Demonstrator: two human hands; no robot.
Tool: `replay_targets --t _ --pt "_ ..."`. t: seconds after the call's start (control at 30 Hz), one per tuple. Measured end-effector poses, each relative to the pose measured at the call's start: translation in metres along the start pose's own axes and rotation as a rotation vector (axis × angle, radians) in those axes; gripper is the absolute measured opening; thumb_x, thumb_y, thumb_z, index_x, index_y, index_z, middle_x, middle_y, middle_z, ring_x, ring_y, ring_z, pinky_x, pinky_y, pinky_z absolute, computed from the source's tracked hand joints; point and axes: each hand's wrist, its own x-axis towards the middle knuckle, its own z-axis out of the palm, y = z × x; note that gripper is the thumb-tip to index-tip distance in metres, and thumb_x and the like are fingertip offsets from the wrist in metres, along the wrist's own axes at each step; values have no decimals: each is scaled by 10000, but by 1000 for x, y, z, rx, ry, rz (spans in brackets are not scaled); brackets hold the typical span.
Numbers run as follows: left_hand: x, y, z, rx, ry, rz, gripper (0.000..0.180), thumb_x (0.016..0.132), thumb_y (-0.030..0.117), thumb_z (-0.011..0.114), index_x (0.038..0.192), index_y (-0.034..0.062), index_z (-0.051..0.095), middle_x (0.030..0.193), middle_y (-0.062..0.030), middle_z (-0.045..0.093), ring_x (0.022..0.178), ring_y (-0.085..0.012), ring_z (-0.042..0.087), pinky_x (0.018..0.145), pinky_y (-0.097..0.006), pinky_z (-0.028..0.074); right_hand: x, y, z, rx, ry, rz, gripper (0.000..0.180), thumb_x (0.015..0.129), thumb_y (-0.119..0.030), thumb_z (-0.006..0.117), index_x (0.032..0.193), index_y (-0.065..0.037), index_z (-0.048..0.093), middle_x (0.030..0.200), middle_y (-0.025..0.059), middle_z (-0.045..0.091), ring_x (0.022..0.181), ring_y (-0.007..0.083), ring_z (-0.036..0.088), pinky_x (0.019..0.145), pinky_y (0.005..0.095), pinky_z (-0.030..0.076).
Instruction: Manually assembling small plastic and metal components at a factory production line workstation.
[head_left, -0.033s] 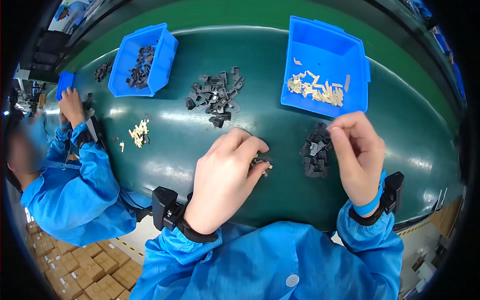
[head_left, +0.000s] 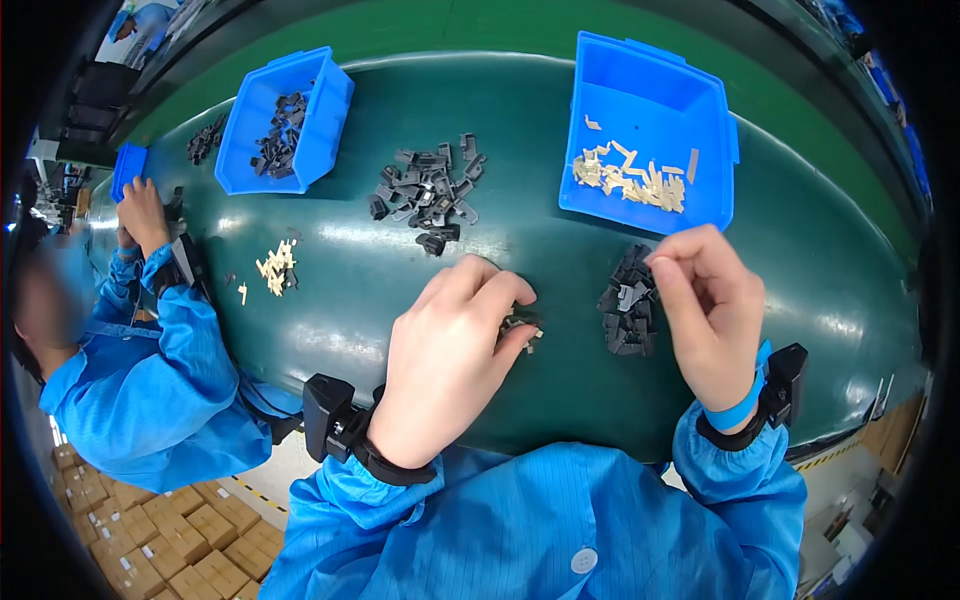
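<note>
My left hand (head_left: 440,355) rests low over the green work surface, its fingers curled and the thumb bent in. Between thumb and fingers show small dark and cream pieces (head_left: 533,338), mostly covered by the hand. My right hand (head_left: 715,315) hovers just right of a heap of small black plastic parts (head_left: 630,325). Its thumb and forefinger pinch together; whatever is between them is too small or hidden to make out. Farther off, in front of my left hand, lies a larger heap of dark grey plastic parts (head_left: 428,190).
A blue bin (head_left: 650,105) with cream pieces stands far right; another blue bin (head_left: 332,125) with black parts stands far left. A small cream pile (head_left: 275,268) lies to the left. Beside me, a co-worker in a blue sleeve (head_left: 185,345) reaches over the same surface.
My right hand has shifted very slightly left. My left hand stays where it was.
</note>
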Motion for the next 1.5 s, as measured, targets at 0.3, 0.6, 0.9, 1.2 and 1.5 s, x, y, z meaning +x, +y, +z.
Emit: replay_targets --t 0.3,0.6,0.9,1.2,1.5 --pt "2 -2 5 -14 -50 23 165 680 12 745 793 53 632 856 -63 595 765 -251 602 639 -335 477 -3 -5 4 -12 -124 33 52 878 -32 610 837 -30 577 559 13 511 478 55 445 455 230 332" --pt "1 7 -5 -150 305 464 211 626 -70 757 771 32 644 846 -90 669 705 -218 645 585 -295 503 -9 -6 5 605 -538 300 92 933 -107 596 891 -34 558 669 -88 435 596 -17 345 517 182 270" --pt "1 6 0 -128 237 598 307 615 -63 771 886 34 663 915 -104 650 747 -212 631 627 -286 521 -11 -9 8 693 -536 334 68 907 -8 553 868 -51 517 700 -80 447 613 -20 359 528 182 272" --pt "-10 21 17 -1046 11 -96 183 798 -90 656 951 -1 609 890 -36 597 761 -61 594 603 -190 464 -14 -5 10 671 -414 214 98 870 34 558 870 -54 515 697 -83 440 587 -26 336 511 178 241" --pt "-12 22 20 -1090 34 -201 100 839 -58 637 919 0 619 854 -11 626 720 -31 583 595 -171 448 -18 -11 11 208 -195 -67 180 793 41 650 877 -62 528 686 -14 512 566 32 478 466 208 337"
